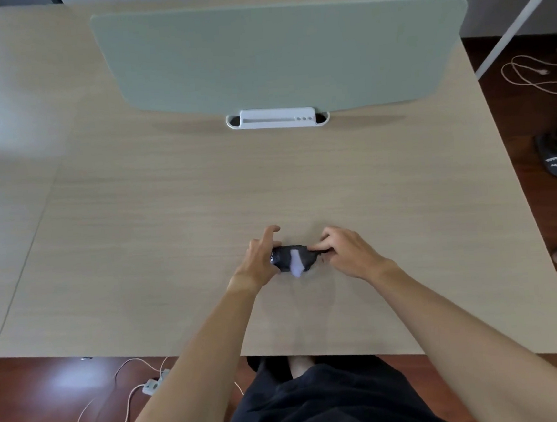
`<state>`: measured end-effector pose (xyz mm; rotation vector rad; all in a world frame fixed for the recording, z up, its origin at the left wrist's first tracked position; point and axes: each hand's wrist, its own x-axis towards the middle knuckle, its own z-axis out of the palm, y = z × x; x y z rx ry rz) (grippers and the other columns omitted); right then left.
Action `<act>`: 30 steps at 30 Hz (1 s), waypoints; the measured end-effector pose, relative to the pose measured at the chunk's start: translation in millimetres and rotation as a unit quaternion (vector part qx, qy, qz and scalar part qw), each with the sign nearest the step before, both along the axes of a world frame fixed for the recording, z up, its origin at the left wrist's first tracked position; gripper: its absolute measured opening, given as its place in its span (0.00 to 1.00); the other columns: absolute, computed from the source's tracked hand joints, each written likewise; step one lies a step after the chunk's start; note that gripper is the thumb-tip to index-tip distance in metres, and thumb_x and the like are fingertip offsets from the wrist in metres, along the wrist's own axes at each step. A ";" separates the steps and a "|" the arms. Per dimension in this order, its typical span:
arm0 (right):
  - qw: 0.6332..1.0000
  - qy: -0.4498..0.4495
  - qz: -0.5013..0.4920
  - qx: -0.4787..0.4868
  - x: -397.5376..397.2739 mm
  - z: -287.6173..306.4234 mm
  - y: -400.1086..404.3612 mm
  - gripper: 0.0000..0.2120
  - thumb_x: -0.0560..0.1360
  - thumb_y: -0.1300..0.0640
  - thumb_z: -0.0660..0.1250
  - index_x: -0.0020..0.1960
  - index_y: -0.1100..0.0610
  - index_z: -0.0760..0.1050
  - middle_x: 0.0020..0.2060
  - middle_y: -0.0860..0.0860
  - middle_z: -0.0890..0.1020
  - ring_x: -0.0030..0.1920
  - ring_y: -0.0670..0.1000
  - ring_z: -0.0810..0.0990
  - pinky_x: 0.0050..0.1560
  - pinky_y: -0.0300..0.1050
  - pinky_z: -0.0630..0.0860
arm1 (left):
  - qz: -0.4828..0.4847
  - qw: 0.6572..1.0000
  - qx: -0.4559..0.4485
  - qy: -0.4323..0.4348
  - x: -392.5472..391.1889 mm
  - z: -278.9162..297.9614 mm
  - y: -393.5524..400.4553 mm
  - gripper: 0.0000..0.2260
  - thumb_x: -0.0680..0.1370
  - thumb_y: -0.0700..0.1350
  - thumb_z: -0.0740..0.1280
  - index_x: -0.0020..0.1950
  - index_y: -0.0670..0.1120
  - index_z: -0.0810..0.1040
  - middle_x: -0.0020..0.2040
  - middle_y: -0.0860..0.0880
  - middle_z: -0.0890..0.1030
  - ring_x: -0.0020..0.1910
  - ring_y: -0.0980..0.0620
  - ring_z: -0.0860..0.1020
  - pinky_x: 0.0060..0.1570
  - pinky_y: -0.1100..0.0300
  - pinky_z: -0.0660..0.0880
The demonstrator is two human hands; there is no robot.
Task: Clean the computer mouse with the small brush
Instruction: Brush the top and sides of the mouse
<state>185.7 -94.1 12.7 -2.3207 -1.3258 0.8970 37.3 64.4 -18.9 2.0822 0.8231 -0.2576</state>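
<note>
Near the front edge of the desk, about midway along it, both hands meet over the mouse, a dark body with a pale patch on it, which sits on or just above the desktop; which of the two is hard to tell. The left hand cups the mouse's left end, its fingers curled round it except the forefinger, which sticks up free. The right hand closes on the right end, its fingers pinched together there on something small and dark. That may be the brush, but it is too small to tell.

The step looks like brushing the mouse's right end while the other hand steadies it. To do it well, keep the left grip firm and low so the mouse cannot twist, use short light strokes, and sweep outward so that dust falls on the desk.

Further back, a white holder stands before a grey-green divider panel.
</note>
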 end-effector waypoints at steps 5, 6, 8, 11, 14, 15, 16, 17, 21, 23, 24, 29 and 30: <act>0.999 -0.052 -0.007 0.012 16.1 7.2 -1.2 0.18 0.72 0.64 0.66 0.56 0.47 0.82 0.46 0.50 0.76 0.47 0.56 0.77 0.49 0.47 0.72 | 0.002 1.000 -0.012 0.012 -1.7 -4.1 1.7 0.35 0.70 0.32 0.68 0.73 0.50 0.59 0.62 0.45 0.79 0.57 0.47 0.65 0.54 0.57 0.67; 0.998 -0.047 -0.012 0.031 11.3 9.6 8.5 0.17 0.73 0.63 0.67 0.57 0.48 0.82 0.48 0.51 0.77 0.47 0.56 0.77 0.51 0.48 0.73 | 0.001 1.000 -0.011 0.012 -1.5 -5.1 2.0 0.35 0.70 0.33 0.68 0.73 0.50 0.58 0.62 0.45 0.79 0.58 0.45 0.66 0.54 0.57 0.65; 0.998 -0.025 -0.015 0.058 -4.3 12.8 30.1 0.13 0.75 0.61 0.66 0.57 0.50 0.82 0.49 0.52 0.78 0.49 0.56 0.77 0.53 0.49 0.74 | 0.005 1.000 -0.010 0.016 -1.3 -4.1 2.1 0.37 0.70 0.35 0.70 0.74 0.51 0.57 0.61 0.43 0.77 0.58 0.42 0.67 0.52 0.55 0.66; 0.998 -0.012 0.009 0.056 -23.5 10.9 49.7 0.13 0.76 0.62 0.63 0.54 0.50 0.82 0.47 0.50 0.74 0.47 0.57 0.76 0.51 0.51 0.75 | 0.041 0.998 -0.024 0.029 -0.9 -1.8 3.4 0.43 0.67 0.37 0.75 0.74 0.55 0.54 0.59 0.41 0.72 0.56 0.43 0.67 0.50 0.52 0.68; 0.998 -0.038 0.045 0.015 -14.9 8.2 41.1 0.14 0.76 0.63 0.62 0.54 0.50 0.82 0.44 0.52 0.74 0.46 0.59 0.76 0.47 0.52 0.74 | 0.044 0.999 -0.027 0.014 -1.5 -2.9 6.3 0.47 0.63 0.35 0.78 0.74 0.52 0.56 0.56 0.43 0.79 0.57 0.44 0.72 0.57 0.50 0.72; 0.997 -0.050 0.051 0.002 -8.2 7.8 34.0 0.15 0.75 0.63 0.63 0.55 0.49 0.82 0.44 0.52 0.75 0.46 0.59 0.76 0.47 0.52 0.73 | 0.037 0.999 -0.020 0.011 -0.8 -3.2 7.7 0.47 0.62 0.34 0.78 0.74 0.50 0.56 0.57 0.45 0.81 0.58 0.43 0.73 0.59 0.51 0.72; 0.997 -0.058 0.047 -0.009 -0.3 7.1 25.8 0.17 0.75 0.62 0.63 0.57 0.46 0.81 0.43 0.51 0.75 0.46 0.57 0.76 0.48 0.52 0.73 | 0.030 0.999 -0.016 0.010 -0.2 -5.3 8.9 0.47 0.62 0.34 0.78 0.74 0.50 0.57 0.57 0.47 0.81 0.59 0.43 0.73 0.59 0.52 0.71; 0.997 -0.064 0.037 -0.017 7.9 7.2 17.6 0.18 0.75 0.61 0.63 0.58 0.44 0.81 0.43 0.49 0.75 0.46 0.56 0.76 0.49 0.51 0.72 | 0.029 0.999 -0.017 0.013 0.0 -5.4 9.3 0.46 0.63 0.33 0.77 0.74 0.50 0.57 0.58 0.47 0.81 0.61 0.43 0.72 0.59 0.54 0.70; 0.998 -0.057 -0.014 0.007 20.1 9.1 11.6 0.15 0.74 0.60 0.66 0.57 0.46 0.82 0.48 0.50 0.79 0.49 0.53 0.77 0.53 0.50 0.72 | 0.037 0.999 -0.030 0.006 1.8 -5.9 9.5 0.46 0.63 0.32 0.77 0.74 0.50 0.56 0.58 0.47 0.81 0.61 0.44 0.70 0.55 0.58 0.67; 0.999 -0.025 -0.013 0.038 4.9 10.4 27.0 0.15 0.74 0.60 0.67 0.57 0.46 0.82 0.49 0.50 0.80 0.49 0.52 0.77 0.53 0.47 0.73 | 0.044 0.999 -0.031 0.004 1.7 -6.0 8.7 0.46 0.63 0.32 0.76 0.75 0.49 0.56 0.56 0.47 0.81 0.59 0.44 0.69 0.55 0.57 0.66; 0.999 -0.009 -0.001 0.041 -5.3 9.7 35.0 0.15 0.73 0.60 0.67 0.56 0.47 0.82 0.49 0.50 0.80 0.49 0.53 0.78 0.53 0.46 0.73 | 0.052 0.998 -0.036 0.007 1.7 -6.3 9.0 0.47 0.63 0.32 0.76 0.75 0.50 0.55 0.55 0.46 0.80 0.59 0.45 0.68 0.54 0.57 0.66; 0.999 -0.012 0.027 0.024 -13.4 2.5 35.0 0.17 0.74 0.63 0.64 0.56 0.46 0.82 0.44 0.52 0.77 0.47 0.55 0.76 0.47 0.48 0.71 | 0.063 0.997 -0.048 0.005 0.3 -5.3 8.6 0.46 0.64 0.31 0.75 0.75 0.51 0.56 0.50 0.51 0.78 0.59 0.46 0.65 0.54 0.56 0.68; 0.999 -0.020 0.021 0.021 -6.2 2.4 26.1 0.18 0.74 0.63 0.64 0.57 0.45 0.82 0.45 0.52 0.78 0.47 0.54 0.76 0.47 0.47 0.70 | 0.056 0.997 -0.044 0.001 0.3 -5.3 8.4 0.45 0.64 0.30 0.75 0.74 0.49 0.57 0.51 0.50 0.79 0.58 0.47 0.65 0.53 0.56 0.68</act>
